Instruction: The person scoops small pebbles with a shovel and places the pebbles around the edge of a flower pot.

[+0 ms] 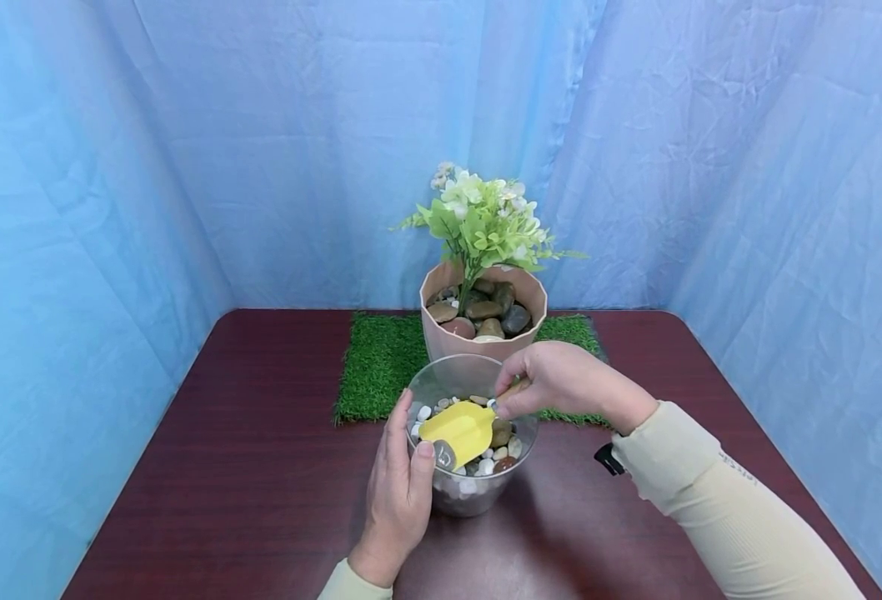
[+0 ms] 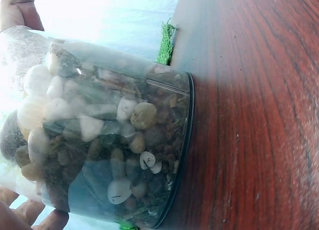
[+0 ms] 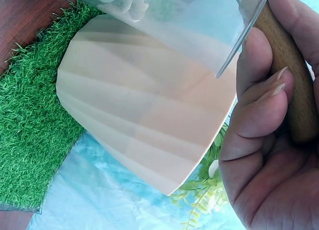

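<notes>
A clear plastic container of mixed pebbles stands on the table in the head view. My left hand holds its near left side, thumb at the rim; the left wrist view shows fingers on one side of the wall and the thumb on the other. My right hand grips the wooden handle of a yellow scoop. The scoop's blade is tilted down over the pebbles inside the rim, its tip toward my left thumb. A grey stone sits at that tip.
Just behind the container, a pale pink pot holds large stones and an artificial plant with white flowers. Green turf lies under the pot on the dark red table. Blue curtains surround the table.
</notes>
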A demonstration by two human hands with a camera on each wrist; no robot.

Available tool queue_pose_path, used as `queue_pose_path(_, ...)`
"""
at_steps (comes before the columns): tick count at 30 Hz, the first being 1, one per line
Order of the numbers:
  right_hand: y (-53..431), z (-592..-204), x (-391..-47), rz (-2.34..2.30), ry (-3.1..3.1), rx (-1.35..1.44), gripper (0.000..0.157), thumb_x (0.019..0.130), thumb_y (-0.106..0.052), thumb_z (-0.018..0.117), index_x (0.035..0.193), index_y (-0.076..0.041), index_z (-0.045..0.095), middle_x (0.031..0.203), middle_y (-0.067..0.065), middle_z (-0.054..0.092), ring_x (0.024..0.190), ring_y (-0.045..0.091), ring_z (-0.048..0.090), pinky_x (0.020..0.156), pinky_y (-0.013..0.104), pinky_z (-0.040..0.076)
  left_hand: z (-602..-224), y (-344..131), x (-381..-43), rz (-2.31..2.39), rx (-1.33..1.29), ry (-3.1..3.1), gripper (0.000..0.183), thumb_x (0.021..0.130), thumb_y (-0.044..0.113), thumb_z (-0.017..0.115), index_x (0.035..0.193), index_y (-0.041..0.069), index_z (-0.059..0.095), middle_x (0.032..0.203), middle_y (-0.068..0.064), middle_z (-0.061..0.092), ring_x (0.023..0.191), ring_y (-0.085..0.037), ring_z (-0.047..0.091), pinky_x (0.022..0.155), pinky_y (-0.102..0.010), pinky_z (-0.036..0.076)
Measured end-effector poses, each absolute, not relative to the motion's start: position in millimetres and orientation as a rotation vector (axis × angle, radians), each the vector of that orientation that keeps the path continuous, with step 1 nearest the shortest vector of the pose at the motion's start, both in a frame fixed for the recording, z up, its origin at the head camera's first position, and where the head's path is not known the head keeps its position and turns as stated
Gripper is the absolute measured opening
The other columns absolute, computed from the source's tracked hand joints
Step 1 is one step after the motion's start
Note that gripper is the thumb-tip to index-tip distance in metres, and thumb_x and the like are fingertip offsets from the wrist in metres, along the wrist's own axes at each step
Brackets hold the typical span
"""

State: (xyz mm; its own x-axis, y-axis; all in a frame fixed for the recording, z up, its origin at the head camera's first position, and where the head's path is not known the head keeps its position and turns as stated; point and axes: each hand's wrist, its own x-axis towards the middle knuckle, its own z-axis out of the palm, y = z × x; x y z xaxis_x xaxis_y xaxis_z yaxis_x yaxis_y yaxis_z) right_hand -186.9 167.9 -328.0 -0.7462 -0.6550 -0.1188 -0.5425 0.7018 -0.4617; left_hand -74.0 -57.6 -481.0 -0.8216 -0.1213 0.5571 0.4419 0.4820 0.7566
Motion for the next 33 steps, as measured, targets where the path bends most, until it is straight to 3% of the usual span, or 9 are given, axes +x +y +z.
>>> queue_pose_path(9, 168.6, -329.9, -184.5, -0.629, 2.619, -0.935, 0.011, 0.086, -0.037, 0.086, 0.091, -0.032, 0.079, 0.087, -0.020, 0.072, 0.078, 0.005, 0.065, 0.072, 0.031, 0.054, -480.6, -58.7, -73.8, -1.345, -0.256, -2.190, 0.063, 0.106, 0.013, 0.051, 0.165, 0.013, 0.030, 0.167, -0.011, 0.038, 0.151, -0.027, 0.040, 0.124, -0.020, 0.024)
queue_pose_path(27, 168.0, -337.6, -178.9, -0.720, 2.600, -0.862, 0.010, 0.086, -0.038, 0.085, 0.092, -0.032, 0.079, 0.085, -0.017, 0.072, 0.070, 0.011, 0.060, 0.065, 0.032, 0.050, -480.9, -59.0, -74.3, -1.346, -0.241, -2.188, 0.063, 0.106, 0.012, 0.052, 0.165, 0.015, 0.031, 0.166, -0.006, 0.040, 0.146, -0.027, 0.046, 0.120, -0.035, 0.037)
queue_pose_path(33, 171.5, -340.7, -180.3, -0.769, 2.583, -0.832, 0.014, 0.087, -0.040, 0.083, 0.096, -0.030, 0.080, 0.084, -0.016, 0.073, 0.067, 0.012, 0.057, 0.062, 0.033, 0.050, -480.4, -58.7, -73.5, -1.352, -0.250, -2.190, 0.062, 0.106, 0.013, 0.051, 0.165, 0.015, 0.030, 0.166, -0.007, 0.039, 0.147, -0.027, 0.045, 0.122, -0.027, 0.032)
